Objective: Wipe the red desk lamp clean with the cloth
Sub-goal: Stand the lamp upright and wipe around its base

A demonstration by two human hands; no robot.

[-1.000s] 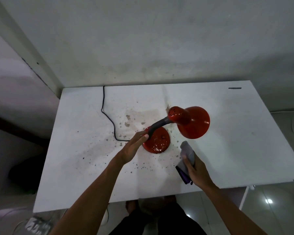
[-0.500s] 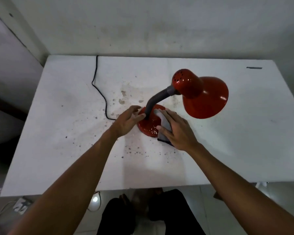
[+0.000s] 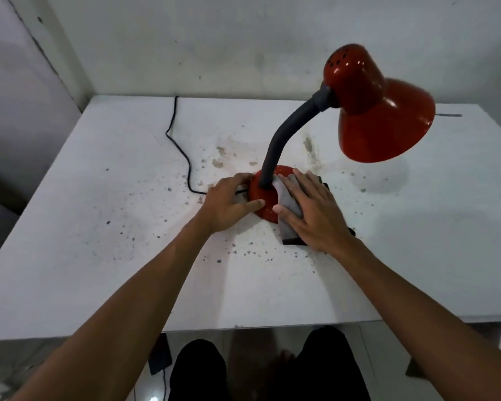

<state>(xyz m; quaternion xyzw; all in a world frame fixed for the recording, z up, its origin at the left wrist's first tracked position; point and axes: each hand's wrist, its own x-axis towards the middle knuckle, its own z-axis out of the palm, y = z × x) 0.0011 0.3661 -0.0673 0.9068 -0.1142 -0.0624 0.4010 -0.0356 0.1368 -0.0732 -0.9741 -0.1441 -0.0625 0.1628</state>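
Observation:
The red desk lamp stands on a white table [image 3: 99,256], with its shade [image 3: 382,111] up at the right, a grey bendy neck [image 3: 284,137] and a round red base [image 3: 265,199]. My left hand [image 3: 229,204] grips the base's left edge, thumb along its front. A grey cloth [image 3: 285,199] lies over the right side of the base. My right hand [image 3: 313,212] presses flat on the cloth, fingers spread. The cloth's dark lower corner sticks out onto the table below my palm.
A black power cord [image 3: 182,157] runs from the base leftward and up to the table's back edge. Brown specks and stains dot the tabletop around the lamp. A wall stands right behind the table. My legs show below the front edge.
My right hand brought the cloth from the table's front onto the lamp base and now presses it there. My left hand moved from the neck's foot to the base's left edge. The camera came closer.

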